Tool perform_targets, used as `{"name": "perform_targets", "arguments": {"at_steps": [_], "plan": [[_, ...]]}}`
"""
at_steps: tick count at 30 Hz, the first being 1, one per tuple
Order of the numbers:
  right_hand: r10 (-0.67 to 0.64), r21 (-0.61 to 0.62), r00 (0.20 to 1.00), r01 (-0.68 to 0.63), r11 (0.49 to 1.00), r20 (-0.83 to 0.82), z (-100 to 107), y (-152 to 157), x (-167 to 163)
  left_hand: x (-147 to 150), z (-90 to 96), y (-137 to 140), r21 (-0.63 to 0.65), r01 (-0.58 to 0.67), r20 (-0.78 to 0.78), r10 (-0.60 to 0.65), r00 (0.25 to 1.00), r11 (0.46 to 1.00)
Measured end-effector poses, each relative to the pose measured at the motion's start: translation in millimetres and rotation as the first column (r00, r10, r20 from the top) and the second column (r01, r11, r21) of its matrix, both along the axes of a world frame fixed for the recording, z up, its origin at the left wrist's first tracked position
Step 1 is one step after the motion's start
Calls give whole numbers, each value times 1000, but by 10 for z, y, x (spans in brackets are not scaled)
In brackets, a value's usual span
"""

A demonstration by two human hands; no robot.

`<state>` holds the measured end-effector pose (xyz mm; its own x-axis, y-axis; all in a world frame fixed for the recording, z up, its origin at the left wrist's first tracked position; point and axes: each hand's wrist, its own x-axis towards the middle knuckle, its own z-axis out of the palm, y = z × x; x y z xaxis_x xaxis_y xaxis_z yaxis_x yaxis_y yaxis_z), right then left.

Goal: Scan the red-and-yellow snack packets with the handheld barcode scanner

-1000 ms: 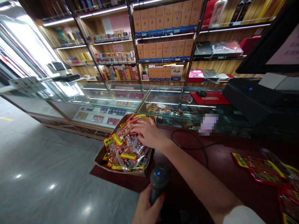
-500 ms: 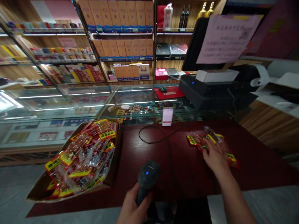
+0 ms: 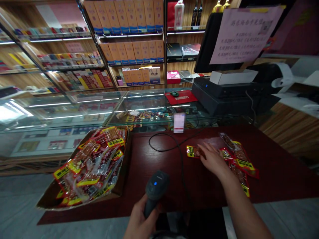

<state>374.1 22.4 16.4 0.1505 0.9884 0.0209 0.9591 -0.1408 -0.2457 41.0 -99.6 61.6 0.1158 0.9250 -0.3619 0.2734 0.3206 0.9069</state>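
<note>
My left hand (image 3: 142, 215) is wrapped round the handle of a dark barcode scanner (image 3: 157, 184), which has a small blue light on its head. Over the dark red table, my right hand (image 3: 211, 157) has its fingers and thumb on a red and yellow snack packet (image 3: 192, 151); the packet's right part is hidden under the fingers. Just right of that hand lie several loose snack packets (image 3: 243, 159), partly overlapping. On the left, a cardboard box (image 3: 124, 172) is heaped with similar snack packets (image 3: 92, 166).
A black cable (image 3: 159, 151) loops over the dark red table (image 3: 142, 166). Behind it stand a glass display case (image 3: 144, 96) and a small blurred card (image 3: 178, 122). At the right back is a monitor (image 3: 209, 43) with a pink notice. Shelves with boxes fill the background.
My right hand has moved left from the loose packets, bringing one snack packet with it. The remaining packets there lie more spread out. My left hand still holds the barcode scanner in nearly the same place.
</note>
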Motion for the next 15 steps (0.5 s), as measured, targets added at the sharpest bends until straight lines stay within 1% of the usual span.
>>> {"name": "perform_targets", "arguments": {"at_steps": [4, 7, 9, 11, 12, 13, 15], "plan": [[-9, -55, 995, 4, 998, -97, 48, 212, 299, -29, -25, -3, -27, 36, 28, -35, 999, 999], [-10, -19, 976, 6, 1000, -219, 59, 228, 330, -32, -32, -28, -27, 30, 56, -29, 998, 999], [2, 17, 937, 5, 1000, -350, 42, 174, 274, -36, -27, -42, -22, 7, 59, -5, 998, 1000], [9, 46, 858, 17, 999, -513, 0, 93, 166, -45, -20, -46, -23, -18, 51, 19, 999, 1000], [10, 57, 799, 30, 998, -601, -29, 47, 93, -51, -17, -43, -26, -22, 47, 23, 999, 999], [12, 63, 724, 44, 997, -689, -62, 1, 9, -57, -16, -39, -28, -22, 45, 23, 999, 999], [13, 56, 535, 65, 996, -844, -126, -87, -182, -66, -15, -26, -29, -18, 38, 19, 999, 999]]}}
